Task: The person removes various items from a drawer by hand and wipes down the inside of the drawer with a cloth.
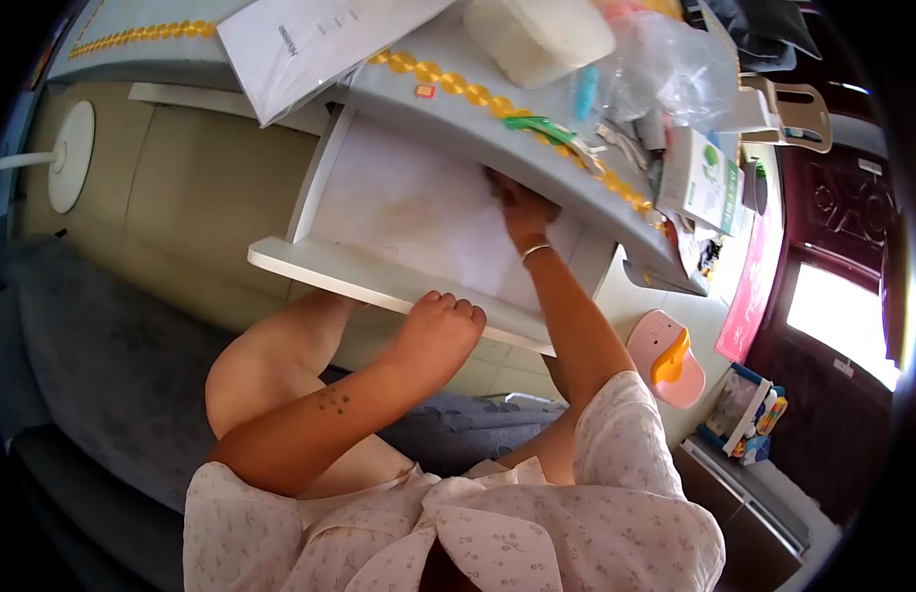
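A white drawer (399, 212) is pulled out from under the cloth-covered table, its floor pale with a faint stain. My left hand (443, 335) rests at the drawer's front edge with its fingers curled. My right hand (522, 212) reaches inside the drawer at the back right, close under the tabletop edge. It is on or beside something dark, too small and shaded to name, and its fingertips are partly hidden. A bracelet circles my right wrist.
On the grey tabletop (399, 84) lie a white packet (305, 49), a white container (539, 37), plastic bags (675, 74), a green-handled item (542, 126) and a box (700, 178). A pink stool (665, 358) stands right; a grey sofa (103, 335) is left.
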`<state>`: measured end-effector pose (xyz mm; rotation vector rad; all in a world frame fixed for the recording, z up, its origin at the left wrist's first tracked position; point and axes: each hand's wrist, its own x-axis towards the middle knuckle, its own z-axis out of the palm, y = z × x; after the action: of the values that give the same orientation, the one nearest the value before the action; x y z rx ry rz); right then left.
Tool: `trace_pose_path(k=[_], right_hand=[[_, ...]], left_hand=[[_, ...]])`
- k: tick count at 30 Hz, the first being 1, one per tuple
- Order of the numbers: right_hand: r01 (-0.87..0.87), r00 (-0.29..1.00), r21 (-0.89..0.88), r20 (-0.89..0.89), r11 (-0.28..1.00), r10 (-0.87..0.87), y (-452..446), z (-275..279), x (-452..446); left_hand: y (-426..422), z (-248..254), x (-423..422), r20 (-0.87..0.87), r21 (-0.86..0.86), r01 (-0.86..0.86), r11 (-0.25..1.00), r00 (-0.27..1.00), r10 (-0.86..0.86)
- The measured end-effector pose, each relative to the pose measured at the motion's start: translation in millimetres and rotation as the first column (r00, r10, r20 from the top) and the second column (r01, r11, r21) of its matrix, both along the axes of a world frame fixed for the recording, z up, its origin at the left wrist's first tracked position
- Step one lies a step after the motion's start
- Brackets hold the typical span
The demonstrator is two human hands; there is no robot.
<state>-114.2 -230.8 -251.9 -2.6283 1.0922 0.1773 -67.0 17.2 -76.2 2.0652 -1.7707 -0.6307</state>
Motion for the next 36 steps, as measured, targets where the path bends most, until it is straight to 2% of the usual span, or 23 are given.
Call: trace_pose_path(k=[1,3,5,6,7,8,9,10,13,15,16,18,19,21,23,24,25,27,29,31,33,35,36], right_hand=[[-0.193,0.980,0.101,0.070,0.976,0.187,23,7,6],[-0.470,0.862,0.096,0.264,0.878,0.433,67,27,10],[-0.567,0.811,0.215,0.316,0.795,0.493,91,37,-1],[-0.550,0.830,0.316,0.314,0.773,0.462,91,42,-3],[-0.555,0.826,0.315,0.315,0.770,0.467,85,46,-3],[-0.498,0.861,0.587,0.249,0.638,0.443,79,53,-5],[-0.382,0.883,0.805,0.171,0.455,0.438,72,58,-8],[-0.415,0.892,0.789,0.253,0.454,0.375,69,65,-7],[-0.297,0.948,0.774,0.307,0.559,0.078,51,73,11],[-0.361,0.920,0.567,0.349,0.741,0.180,39,72,42],[-0.364,0.918,0.568,0.351,0.739,0.182,35,57,57],[-0.380,0.885,0.184,0.356,0.907,0.298,37,15,90],[-0.384,0.883,0.189,0.362,0.904,0.299,45,10,110],[-0.296,0.938,0.126,0.224,0.947,0.263,73,10,146],[-0.499,0.813,0.032,0.364,0.866,0.455,112,8,165],[-0.449,0.847,0.170,0.392,0.877,0.358,130,2,173],[-0.449,0.848,0.175,0.393,0.876,0.356,133,1,170],[-0.556,0.765,0.107,0.455,0.824,0.456,138,3,157],[-0.613,0.749,0.155,0.425,0.775,0.507,149,15,141],[-0.710,0.702,0.186,0.249,0.679,0.667,161,18,130],[-0.751,0.658,0.159,0.265,0.641,0.705,163,26,117],[-0.880,0.474,0.213,0.343,0.424,0.811,154,36,112],[-0.889,0.444,0.272,0.324,0.367,0.835,149,41,112]], left_hand=[[2,-1,-1,-0.002,0.016,0.020,1.000,1.000,-0.020],[4,-4,-4,-0.035,0.021,0.008,1.000,0.999,-0.007],[7,-5,-6,-0.055,0.016,-0.005,1.000,0.998,0.006],[9,-5,-8,-0.064,0.022,-0.003,1.000,0.998,0.004],[9,-4,-9,-0.072,0.027,0.001,1.000,0.997,0.001],[10,-4,-8,-0.072,0.026,-0.002,1.000,0.997,0.004],[10,-2,-7,-0.084,0.034,0.007,0.999,0.996,-0.005],[10,-1,-5,-0.098,0.043,0.012,0.999,0.995,-0.008],[8,-2,-9,-0.086,0.064,-0.003,0.998,0.996,0.009],[8,-5,-12,-0.099,0.068,-0.012,0.998,0.995,0.018],[7,-6,-13,-0.106,0.069,-0.016,0.997,0.994,0.023],[6,-3,-12,-0.054,0.089,0.005,0.996,0.999,0.000],[6,-1,-12,-0.010,0.108,0.031,0.994,0.999,-0.030],[7,0,-13,-0.019,0.102,0.025,0.994,1.000,-0.023],[7,-1,-12,-0.029,0.098,0.018,0.995,0.999,-0.015],[7,-2,-13,-0.050,0.102,0.019,0.995,0.999,-0.014],[7,-3,-13,-0.071,0.103,0.022,0.994,0.997,-0.015],[7,1,-11,-0.061,0.129,0.044,0.991,0.997,-0.036],[6,3,-12,-0.058,0.152,0.063,0.986,0.997,-0.055],[7,3,-12,-0.053,0.150,0.039,0.988,0.998,-0.032],[7,3,-12,-0.061,0.153,0.043,0.987,0.998,-0.034],[8,4,-12,-0.070,0.150,0.048,0.987,0.997,-0.038],[9,6,-11,-0.059,0.132,0.040,0.990,0.998,-0.033]])
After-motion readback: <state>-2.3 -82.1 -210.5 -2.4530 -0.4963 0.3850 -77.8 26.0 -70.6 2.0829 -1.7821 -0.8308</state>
